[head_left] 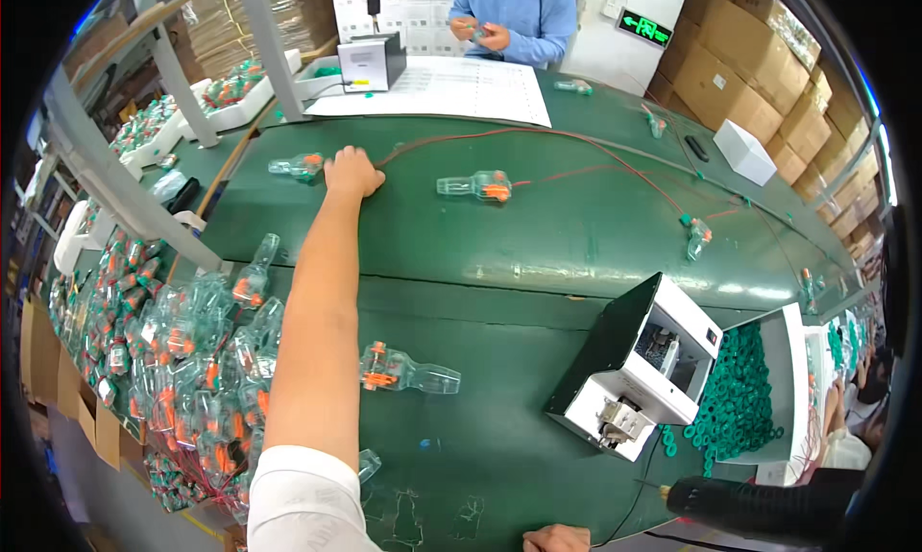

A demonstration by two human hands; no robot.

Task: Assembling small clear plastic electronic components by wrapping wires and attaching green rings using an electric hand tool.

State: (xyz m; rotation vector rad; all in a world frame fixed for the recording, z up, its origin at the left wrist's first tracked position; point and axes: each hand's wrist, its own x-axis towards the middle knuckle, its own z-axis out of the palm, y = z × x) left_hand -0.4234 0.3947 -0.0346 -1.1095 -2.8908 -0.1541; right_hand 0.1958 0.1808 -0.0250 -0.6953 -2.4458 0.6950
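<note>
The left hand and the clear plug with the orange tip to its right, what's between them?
In the head view, only bare green table and thin red wires lie between the left hand and that plug.

Parts pile left of dispenser box

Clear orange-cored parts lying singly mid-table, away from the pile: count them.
3 parts: one at the left hand, one right of it by the red wire, one beside the forearm. Small far ones may be more.
</note>
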